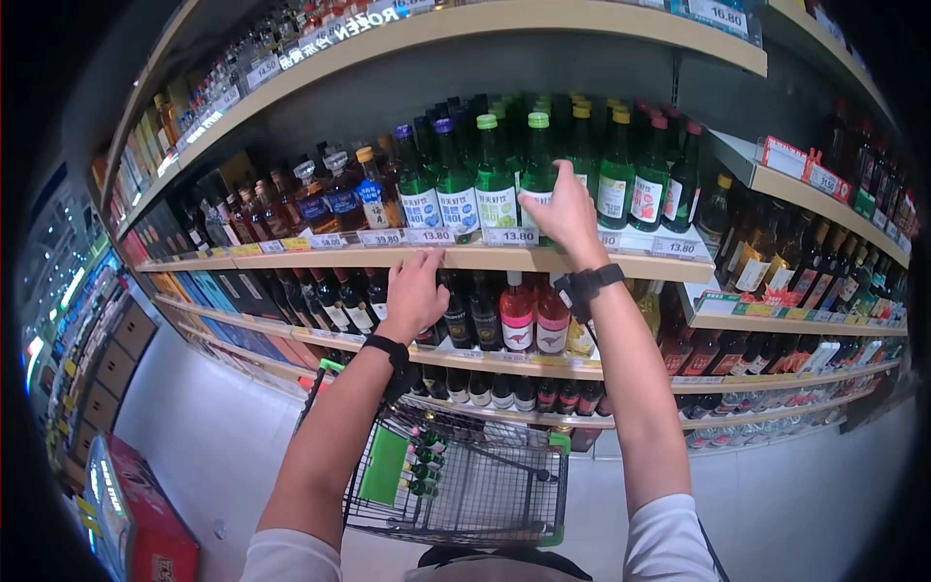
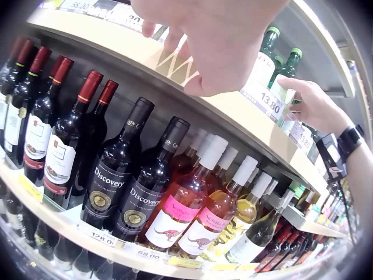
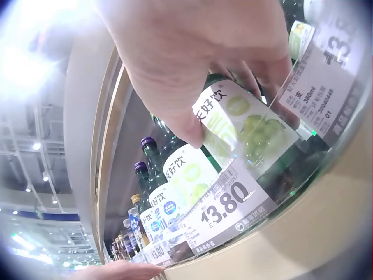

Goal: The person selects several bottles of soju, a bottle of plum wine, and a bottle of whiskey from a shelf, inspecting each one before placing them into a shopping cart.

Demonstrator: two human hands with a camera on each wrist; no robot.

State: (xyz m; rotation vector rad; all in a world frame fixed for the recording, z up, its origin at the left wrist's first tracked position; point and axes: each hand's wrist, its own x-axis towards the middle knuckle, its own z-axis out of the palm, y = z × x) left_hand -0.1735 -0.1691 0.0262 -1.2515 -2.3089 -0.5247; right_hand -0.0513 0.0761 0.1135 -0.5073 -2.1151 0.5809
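My right hand (image 1: 570,211) grips a green glass bottle (image 1: 538,145) with a light green cap, at the front of the middle shelf. In the right wrist view, the thumb lies across the white label with green grapes on this bottle (image 3: 250,131), and the fingers go round its far side. A like grape-label bottle (image 1: 496,175) stands just left of it. My left hand (image 1: 417,291) rests at the shelf's front edge (image 1: 485,257), below the price tags, and holds no bottle. Its fingers reach over the edge in the left wrist view.
Rows of green bottles with purple, yellow and pink caps flank the held one. Wine bottles (image 2: 119,169) fill the shelf beneath. A wire shopping cart (image 1: 557,495) with several green bottles (image 1: 424,464) lying inside stands below my arms. Another shelf board (image 1: 543,44) runs overhead.
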